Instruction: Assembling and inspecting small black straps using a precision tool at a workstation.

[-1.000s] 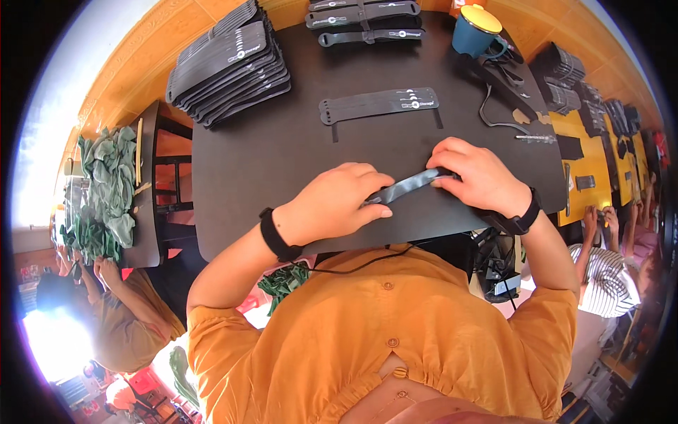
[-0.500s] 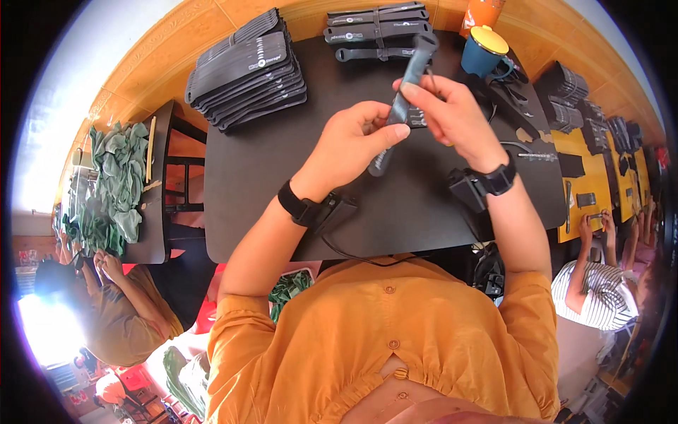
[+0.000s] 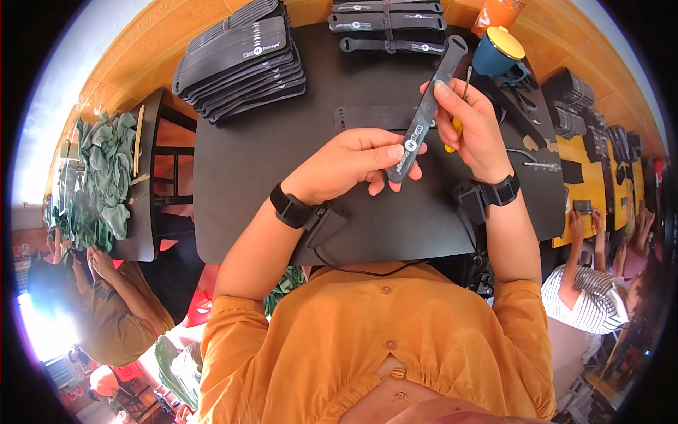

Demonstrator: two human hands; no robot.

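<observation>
Both my hands hold one flat dark strap [image 3: 431, 106] slantwise above the table, its slotted end pointing up and away. My left hand [image 3: 357, 159] pinches the lower, printed end between thumb and fingers. Higher up, my right hand [image 3: 470, 120] grips the strap with its thumb on top. The same right hand also keeps a thin tool with a yellow handle [image 3: 455, 132] and a slim metal shaft [image 3: 467, 81] in its fingers. Behind my hands, another dark strap [image 3: 371, 117] with small holes lies flat on the table, partly hidden.
A tall pile of dark straps [image 3: 244, 63] stands at the far left of the black table [image 3: 282, 155]; banded bundles [image 3: 387, 25] lie at the back. A blue mug [image 3: 494, 56] with a yellow lid sits back right. Co-workers [image 3: 586, 286] sit at either side.
The strap has turned so its printed face shows toward me. My right hand has moved slightly right and down, and the yellow handle and metal shaft now show more clearly.
</observation>
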